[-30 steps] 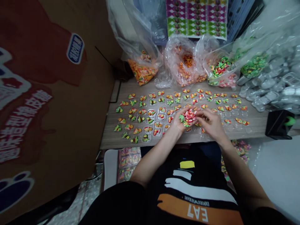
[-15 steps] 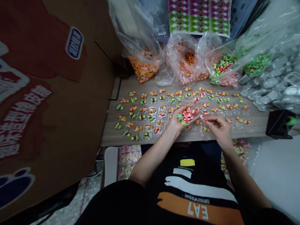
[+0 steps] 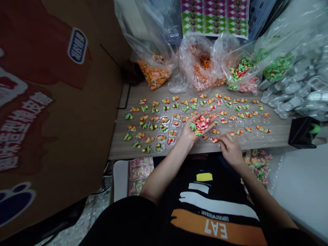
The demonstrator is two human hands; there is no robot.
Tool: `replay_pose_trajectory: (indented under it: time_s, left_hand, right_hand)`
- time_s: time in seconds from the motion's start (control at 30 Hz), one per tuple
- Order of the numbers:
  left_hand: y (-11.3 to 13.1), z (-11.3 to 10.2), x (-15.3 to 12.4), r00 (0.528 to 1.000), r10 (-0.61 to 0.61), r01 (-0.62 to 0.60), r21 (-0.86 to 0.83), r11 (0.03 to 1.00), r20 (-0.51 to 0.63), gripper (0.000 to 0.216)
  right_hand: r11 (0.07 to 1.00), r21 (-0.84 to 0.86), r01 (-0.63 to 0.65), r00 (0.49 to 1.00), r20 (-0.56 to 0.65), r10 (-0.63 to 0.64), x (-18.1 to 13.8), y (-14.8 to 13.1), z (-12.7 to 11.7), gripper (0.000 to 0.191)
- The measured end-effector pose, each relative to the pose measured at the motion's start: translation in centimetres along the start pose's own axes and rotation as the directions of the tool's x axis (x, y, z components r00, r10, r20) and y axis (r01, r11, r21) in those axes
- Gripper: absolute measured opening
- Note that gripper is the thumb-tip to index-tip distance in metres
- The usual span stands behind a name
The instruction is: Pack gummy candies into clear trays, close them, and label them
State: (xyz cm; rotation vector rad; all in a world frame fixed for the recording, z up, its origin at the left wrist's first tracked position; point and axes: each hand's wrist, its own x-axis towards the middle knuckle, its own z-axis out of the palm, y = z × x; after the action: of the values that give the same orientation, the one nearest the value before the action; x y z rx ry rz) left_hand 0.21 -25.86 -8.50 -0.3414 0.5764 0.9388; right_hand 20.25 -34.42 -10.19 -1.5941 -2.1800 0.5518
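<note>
My left hand [image 3: 191, 131] is palm up, cupped under a pile of small red-and-white and green gummy candies [image 3: 201, 123]. Lower and to its right, my right hand [image 3: 230, 147] pinches a red-and-white gummy candy [image 3: 214, 139] between its fingertips, right at a small clear plastic tray near the table's front edge. Rows of such trays [image 3: 164, 123] cover the table, holding orange, yellow and green candies. Some trays at the right [image 3: 256, 136] hold only a candy or two in their upper part. My left hand hides a few trays in the middle.
Along the back stand open plastic bags of candies: orange wedges [image 3: 155, 73], small orange pieces [image 3: 205, 63] and red-green pieces [image 3: 241, 71]. Empty clear trays [image 3: 294, 92] are heaped at right, behind a black tape dispenser [image 3: 303, 131]. A large cardboard box [image 3: 102, 102] walls the left side.
My right hand has moved left and down toward the front row, carrying the pinched candy to a tray. My left hand with its pile has shifted slightly left; the view moved a little too.
</note>
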Motion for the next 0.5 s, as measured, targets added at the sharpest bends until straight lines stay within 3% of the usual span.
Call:
replay_pose_trajectory:
  time_s: [0.27,0.4,0.5]
  left_hand:
    - [0.1,-0.2,-0.1,1.0,-0.005,0.005,0.008,1.0,-0.017,0.034]
    - [0.0,-0.6,0.1,1.0,-0.015,0.014,0.011,1.0,0.026,0.035]
    - [-0.1,-0.6,0.3,0.999,-0.032,0.032,0.0,0.999,0.041,0.036]
  right_hand:
    - [0.999,-0.032,-0.04,0.998,0.039,0.041,1.3,-0.1,1.1,0.021]
    - [0.952,0.282,-0.114,0.993,-0.007,0.121,2.3,-1.3,-0.8,0.015]
    - [0.798,0.598,-0.08,0.991,-0.039,0.129,1.8,-3.2,-4.8,0.015]
